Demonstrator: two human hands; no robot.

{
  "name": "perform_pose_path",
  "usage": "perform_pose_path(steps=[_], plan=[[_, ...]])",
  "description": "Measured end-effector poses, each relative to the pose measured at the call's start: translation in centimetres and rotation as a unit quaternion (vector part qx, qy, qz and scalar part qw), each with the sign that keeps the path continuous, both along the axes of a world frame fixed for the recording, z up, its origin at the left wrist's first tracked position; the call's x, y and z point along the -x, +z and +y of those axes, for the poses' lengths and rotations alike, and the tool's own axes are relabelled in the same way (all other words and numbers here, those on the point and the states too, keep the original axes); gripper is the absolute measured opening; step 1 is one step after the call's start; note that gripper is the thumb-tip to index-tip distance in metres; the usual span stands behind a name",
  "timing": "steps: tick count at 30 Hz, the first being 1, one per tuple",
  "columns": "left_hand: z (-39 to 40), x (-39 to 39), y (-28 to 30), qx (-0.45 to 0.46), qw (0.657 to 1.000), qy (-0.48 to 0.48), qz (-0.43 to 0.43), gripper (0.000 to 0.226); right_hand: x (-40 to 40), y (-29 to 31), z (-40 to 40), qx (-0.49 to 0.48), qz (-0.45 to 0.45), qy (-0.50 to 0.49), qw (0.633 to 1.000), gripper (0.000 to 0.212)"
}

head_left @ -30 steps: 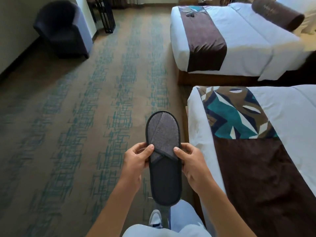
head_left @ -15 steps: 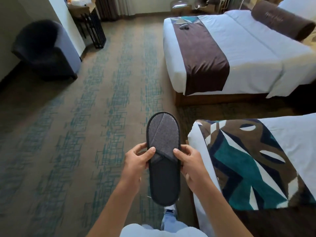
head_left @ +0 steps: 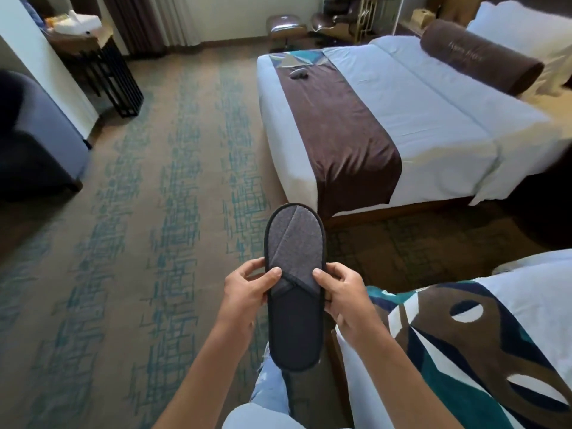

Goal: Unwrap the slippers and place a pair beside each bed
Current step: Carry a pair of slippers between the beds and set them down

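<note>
Slipper [head_left: 294, 292]: held up over the carpet, toe pointing away, just left of the near bed [head_left: 507, 329]
Left hand [head_left: 247, 292]: fingers clamped on the slipper's left edge, thumb on top
Right hand [head_left: 343, 294]: fingers clamped on its right edge
Far bed [head_left: 433, 119]: beyond the slipper; small grey items [head_left: 298, 74] on it, possibly slippers

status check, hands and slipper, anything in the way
Both hands, left and right, grip the slipper at mid-length. Slipper unwrapped, held above carpet. Nothing blocking.
</note>
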State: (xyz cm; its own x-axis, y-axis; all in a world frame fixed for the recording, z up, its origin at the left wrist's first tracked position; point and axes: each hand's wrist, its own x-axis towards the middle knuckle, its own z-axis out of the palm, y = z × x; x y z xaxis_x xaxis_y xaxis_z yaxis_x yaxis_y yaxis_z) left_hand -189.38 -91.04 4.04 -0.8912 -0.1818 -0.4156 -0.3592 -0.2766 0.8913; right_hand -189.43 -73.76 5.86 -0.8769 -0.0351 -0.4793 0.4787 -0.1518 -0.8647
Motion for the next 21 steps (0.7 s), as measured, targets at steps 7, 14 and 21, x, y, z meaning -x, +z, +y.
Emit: perform_pose_path(steps=[7,14,21], plan=[[2.2,18.0,1.9,0.041,0.99,-0.138,-0.003,0.029,14.4,1.5,2.0,0.004,-0.022,-0.114,0.993,0.01],[12.4,32.3,2.7,0.053,0.958,-0.282,-0.011,0.033,24.0,0.7,10.3,-0.045,-0.03,-0.266,0.962,0.017],[27.9,43.6,1.7,0.057,0.915,-0.399,-0.006,0.023,32.0,-0.8,23.0,-0.056,-0.031,-0.402,0.913,0.007]])
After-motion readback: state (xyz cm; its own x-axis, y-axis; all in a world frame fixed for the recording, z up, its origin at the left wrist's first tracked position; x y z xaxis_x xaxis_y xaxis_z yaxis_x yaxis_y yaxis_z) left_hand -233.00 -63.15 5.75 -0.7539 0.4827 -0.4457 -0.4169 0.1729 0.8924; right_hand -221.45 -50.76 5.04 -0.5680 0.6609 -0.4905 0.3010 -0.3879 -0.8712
